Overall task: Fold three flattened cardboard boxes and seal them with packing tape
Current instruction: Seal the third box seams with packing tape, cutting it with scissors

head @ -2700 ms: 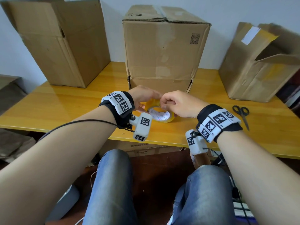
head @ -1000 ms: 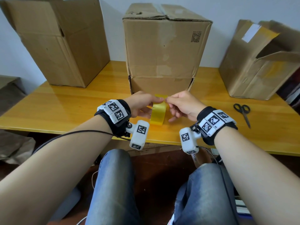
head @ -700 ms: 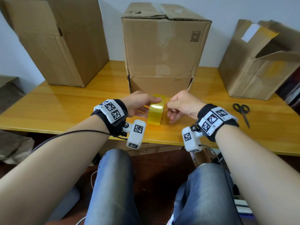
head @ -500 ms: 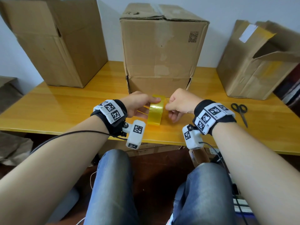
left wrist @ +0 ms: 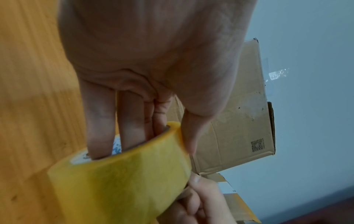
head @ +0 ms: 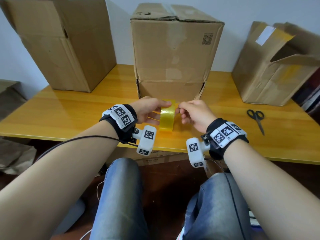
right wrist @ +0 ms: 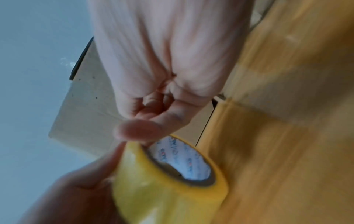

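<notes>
A yellow tape roll (head: 166,118) stands on edge above the table's front, held between both hands. My left hand (head: 150,110) grips the tape roll (left wrist: 122,181) with fingers inside its core and the thumb on the outer face. My right hand (head: 192,112) pinches at the top right rim of the tape roll (right wrist: 170,180) with thumb and forefinger. Just behind stands a closed cardboard box (head: 174,49), its top flaps meeting in the middle. A second box (head: 64,40) stands at the back left, and a third box (head: 273,64), with a loose flap, at the back right.
Black scissors (head: 257,119) lie on the yellow wooden table (head: 69,111) to the right of my right hand. More cardboard lies under the table and at the far left. A cable runs along my left forearm. My knees are below the table edge.
The roll was turned from lying flat to standing on edge and lifted slightly. Both hands stay on it; over the last second the right hand's fingers shifted along its top rim.
</notes>
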